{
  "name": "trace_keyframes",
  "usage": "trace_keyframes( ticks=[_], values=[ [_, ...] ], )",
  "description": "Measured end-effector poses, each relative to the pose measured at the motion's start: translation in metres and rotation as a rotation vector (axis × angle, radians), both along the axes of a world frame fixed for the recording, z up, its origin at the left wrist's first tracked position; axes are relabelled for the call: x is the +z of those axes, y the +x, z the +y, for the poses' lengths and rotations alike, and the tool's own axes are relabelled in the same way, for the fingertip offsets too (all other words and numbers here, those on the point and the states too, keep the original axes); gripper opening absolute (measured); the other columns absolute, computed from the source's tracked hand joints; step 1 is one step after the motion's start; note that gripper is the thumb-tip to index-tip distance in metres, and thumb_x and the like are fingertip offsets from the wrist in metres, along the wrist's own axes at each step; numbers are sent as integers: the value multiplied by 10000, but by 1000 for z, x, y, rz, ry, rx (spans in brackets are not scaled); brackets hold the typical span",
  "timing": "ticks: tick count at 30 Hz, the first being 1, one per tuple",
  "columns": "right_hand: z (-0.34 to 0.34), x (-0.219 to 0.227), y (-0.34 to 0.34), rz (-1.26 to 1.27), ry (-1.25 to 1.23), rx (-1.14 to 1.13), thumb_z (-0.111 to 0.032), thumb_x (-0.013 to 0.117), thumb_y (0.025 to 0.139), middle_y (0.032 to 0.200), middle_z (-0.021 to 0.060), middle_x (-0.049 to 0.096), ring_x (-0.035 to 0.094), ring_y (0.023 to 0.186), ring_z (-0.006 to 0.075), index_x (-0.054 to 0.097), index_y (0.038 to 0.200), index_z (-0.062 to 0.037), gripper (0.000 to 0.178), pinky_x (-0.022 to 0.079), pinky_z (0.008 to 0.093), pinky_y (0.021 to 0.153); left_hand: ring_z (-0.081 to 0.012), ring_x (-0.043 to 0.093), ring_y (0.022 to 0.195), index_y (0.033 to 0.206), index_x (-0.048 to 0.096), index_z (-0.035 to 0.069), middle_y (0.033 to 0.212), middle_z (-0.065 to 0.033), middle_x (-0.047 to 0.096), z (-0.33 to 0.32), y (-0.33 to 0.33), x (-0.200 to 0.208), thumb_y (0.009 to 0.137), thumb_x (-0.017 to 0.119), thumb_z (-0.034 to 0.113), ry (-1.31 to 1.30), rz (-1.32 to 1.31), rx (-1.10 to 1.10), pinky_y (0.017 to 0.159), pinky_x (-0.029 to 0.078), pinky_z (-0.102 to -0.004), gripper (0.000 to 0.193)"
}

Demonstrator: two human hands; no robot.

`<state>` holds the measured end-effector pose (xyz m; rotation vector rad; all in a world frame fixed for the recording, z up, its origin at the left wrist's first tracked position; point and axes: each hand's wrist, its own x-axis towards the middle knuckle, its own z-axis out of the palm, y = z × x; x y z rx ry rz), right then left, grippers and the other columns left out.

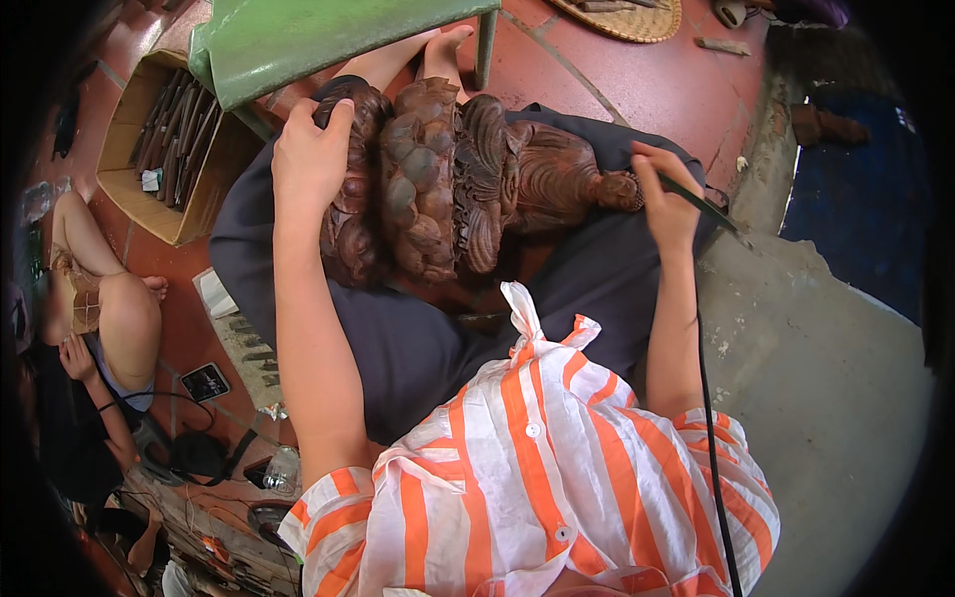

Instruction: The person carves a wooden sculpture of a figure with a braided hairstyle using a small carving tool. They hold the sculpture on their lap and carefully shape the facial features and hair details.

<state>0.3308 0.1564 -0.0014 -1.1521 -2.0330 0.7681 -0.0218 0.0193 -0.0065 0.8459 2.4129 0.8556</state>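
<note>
A: Which containers do we see?

B: Far left, we have an open cardboard box, with dark, slim rods packed in it. At the far right, a round woven tray carries a few sticks. Near left, there's a clear plastic jar; we can't make out its contents.

A: Any lettering?

B: A white scrap lies on the rods, but it's too small for us to tell whether it bears print.

A: And our carving?

B: The dark wooden figure lies sideways across our lap, its lotus base to the left and its head to the right.

A: Our hands?

B: Our left hand holds the base's far left edge, thumb and fingers set apart around it. Our right hand, beside the head, pinches a thin dark tool; we can't tell whether the tool touches the wood.
</note>
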Motion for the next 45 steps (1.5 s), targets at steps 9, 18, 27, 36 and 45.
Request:
trace_keyframes(
  ticks=[9, 18, 27, 36, 45],
  values=[
    [12, -36, -61, -381, 133, 350, -160, 733, 776, 1022, 105, 678, 632, 944, 330, 703, 859, -36, 153, 507, 387, 815, -439, 582, 1105, 1195, 576, -57, 1107, -316, 624, 0, -1, -4, 869, 555, 466, 25, 12, -9, 946, 449, -433, 616],
    [33, -24, -38, -329, 3, 415, -136, 726, 778, 1002, 124, 678, 636, 891, 340, 699, 897, -11, 174, 511, 379, 805, -448, 606, 1029, 1077, 599, -42, 1028, -293, 651, -2, 0, -4, 875, 544, 459, 60, 45, -14, 895, 462, -460, 543],
    [34, -18, -50, -410, 137, 488, -150, 728, 772, 1075, 108, 629, 597, 1002, 333, 700, 834, -30, 138, 482, 396, 863, -442, 612, 1018, 1063, 606, -31, 1011, -282, 658, -3, 1, -4, 881, 541, 459, 30, 61, -10, 887, 465, -462, 527],
    [31, -14, -72, -421, 136, 601, -152, 745, 761, 1065, 111, 626, 605, 987, 325, 702, 820, -20, 150, 485, 394, 843, -445, 606, 1029, 1068, 599, -31, 1039, -279, 653, 0, 3, -4, 885, 528, 463, 52, 67, -10, 897, 462, -465, 531],
    [37, -25, -68, -389, 156, 603, -152, 734, 776, 1024, 97, 625, 616, 944, 313, 692, 814, -20, 144, 489, 394, 822, -441, 610, 1026, 1072, 600, -31, 1035, -273, 656, -3, 2, -4, 881, 529, 461, 37, 42, -8, 895, 461, -461, 532]
  ],
)
